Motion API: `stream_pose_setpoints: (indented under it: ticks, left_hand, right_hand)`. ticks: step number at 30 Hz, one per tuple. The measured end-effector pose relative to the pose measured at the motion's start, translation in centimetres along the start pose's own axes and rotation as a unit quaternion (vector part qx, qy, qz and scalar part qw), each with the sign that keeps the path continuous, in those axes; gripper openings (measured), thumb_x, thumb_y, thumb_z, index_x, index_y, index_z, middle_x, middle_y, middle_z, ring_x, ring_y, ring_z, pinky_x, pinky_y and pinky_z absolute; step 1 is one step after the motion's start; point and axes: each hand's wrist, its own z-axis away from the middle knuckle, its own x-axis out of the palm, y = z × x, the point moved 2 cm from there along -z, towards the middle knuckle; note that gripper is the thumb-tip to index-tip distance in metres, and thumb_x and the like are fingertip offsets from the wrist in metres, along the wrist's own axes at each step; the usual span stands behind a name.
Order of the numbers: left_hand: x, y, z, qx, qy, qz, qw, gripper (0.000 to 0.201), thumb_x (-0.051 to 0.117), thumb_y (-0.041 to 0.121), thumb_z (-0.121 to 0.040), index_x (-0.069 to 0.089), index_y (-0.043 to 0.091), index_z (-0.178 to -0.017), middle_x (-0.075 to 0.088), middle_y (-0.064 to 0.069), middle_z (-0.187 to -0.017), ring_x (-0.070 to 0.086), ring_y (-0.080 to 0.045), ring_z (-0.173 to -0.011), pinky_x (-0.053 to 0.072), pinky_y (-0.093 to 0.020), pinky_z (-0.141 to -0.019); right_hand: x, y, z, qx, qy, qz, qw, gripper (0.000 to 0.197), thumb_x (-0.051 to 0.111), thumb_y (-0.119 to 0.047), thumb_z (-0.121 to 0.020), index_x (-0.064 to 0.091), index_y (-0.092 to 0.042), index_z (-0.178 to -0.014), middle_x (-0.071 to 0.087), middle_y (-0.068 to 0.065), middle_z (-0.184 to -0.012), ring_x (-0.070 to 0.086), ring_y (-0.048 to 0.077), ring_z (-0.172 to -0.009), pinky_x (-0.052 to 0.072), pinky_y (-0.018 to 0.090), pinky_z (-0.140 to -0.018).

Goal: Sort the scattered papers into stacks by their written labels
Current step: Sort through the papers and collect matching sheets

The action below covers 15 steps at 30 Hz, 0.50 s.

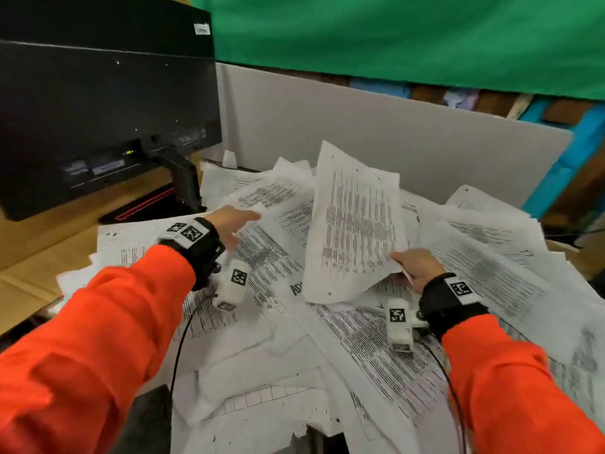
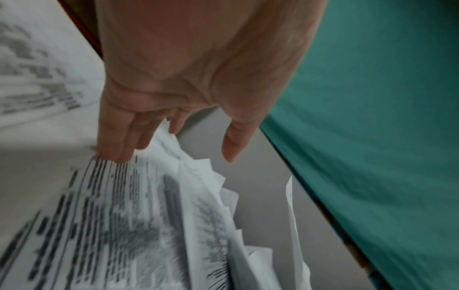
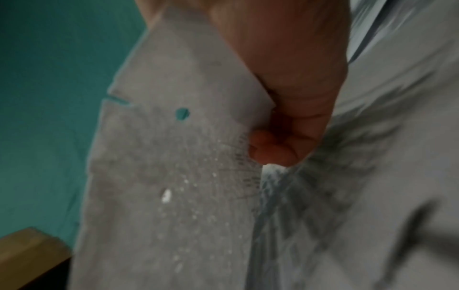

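Above pile (image 1: 376,348), right hand (image 1: 417,268) pinching sheet (image 1: 355,224)

The head view looks forward and down from above both forearms onto the paper heap (image 1: 327,355), with the monitor (image 1: 104,103) at upper left and the green cloth (image 1: 409,37) behind. Each wrist view looks along its own palm from very close (both blurred): the left toward the left hand (image 2: 174,78) over printed sheets, the right toward the right hand (image 3: 285,88) at a lifted sheet (image 3: 174,157). All three share the papers and green cloth.
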Motion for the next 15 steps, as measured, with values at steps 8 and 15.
stream_pose_setpoints:
  ticks: [8,15]
  left_hand:
    - [6.0,-2.1,-4.6,-0.053,-0.119,0.225,0.966,0.042,0.062,0.01,-0.091,0.048,0.005,-0.131,0.057,-0.02,-0.13,0.062,-0.031,-0.103,0.053,-0.039,-0.079]
    - [5.3,0.9,-5.2,0.182,0.154,0.052,0.97,0.033,0.041,0.015,-0.075,0.066,0.004,-0.095,0.067,-0.024,-0.103,0.064,-0.04,-0.096,0.055,-0.051,-0.083]
  right_hand:
    - [-2.9,3.8,-0.9,0.001,0.06,0.138,0.989,0.012,0.062,-0.009,-0.09,0.062,-0.007,-0.078,0.068,0.02,-0.097,0.066,0.039,-0.098,0.055,0.047,-0.088]
    - [-3.1,2.6,1.5,0.006,0.075,0.128,0.989,0.044,0.061,0.002,-0.093,0.048,0.017,-0.132,0.059,0.027,-0.123,0.055,0.039,-0.119,0.044,0.037,-0.096]
